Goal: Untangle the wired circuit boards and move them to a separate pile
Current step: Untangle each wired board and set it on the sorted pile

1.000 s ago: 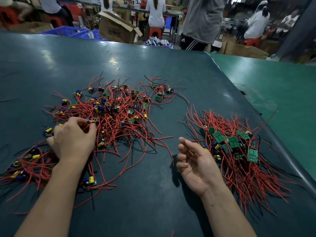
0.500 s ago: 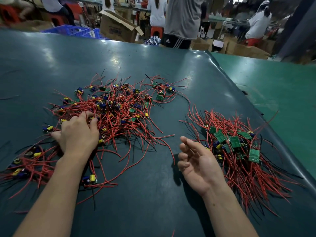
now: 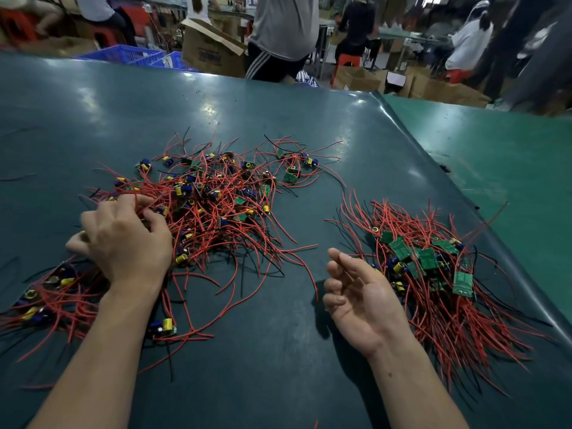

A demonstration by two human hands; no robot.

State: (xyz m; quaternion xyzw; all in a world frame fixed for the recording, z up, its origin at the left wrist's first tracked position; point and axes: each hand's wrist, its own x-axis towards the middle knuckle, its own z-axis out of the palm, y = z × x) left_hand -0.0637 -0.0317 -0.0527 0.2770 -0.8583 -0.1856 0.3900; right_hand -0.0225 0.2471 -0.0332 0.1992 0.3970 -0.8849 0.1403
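Note:
A big tangle of small circuit boards with red and black wires [image 3: 216, 199] spreads over the left and middle of the dark green table [image 3: 278, 351]. My left hand [image 3: 123, 239] lies on the tangle's near left edge, its fingers curled into the red wires. A second pile of green boards with red wires [image 3: 433, 267] lies at the right. Just left of that pile my right hand [image 3: 359, 298] rests palm up, fingers loosely curled, holding nothing. One loose board with a yellow part [image 3: 164, 328] lies near my left forearm.
The table's right edge [image 3: 464, 193] runs diagonally, with a lighter green floor [image 3: 510, 168] beyond it. Past the far edge stand a person in a grey top [image 3: 278, 32], cardboard boxes [image 3: 210, 51], blue crates [image 3: 130, 54] and more workers.
My left hand has slid left and dug its fingers deeper into the wires. My right hand has stayed put. The person beyond the table has walked left.

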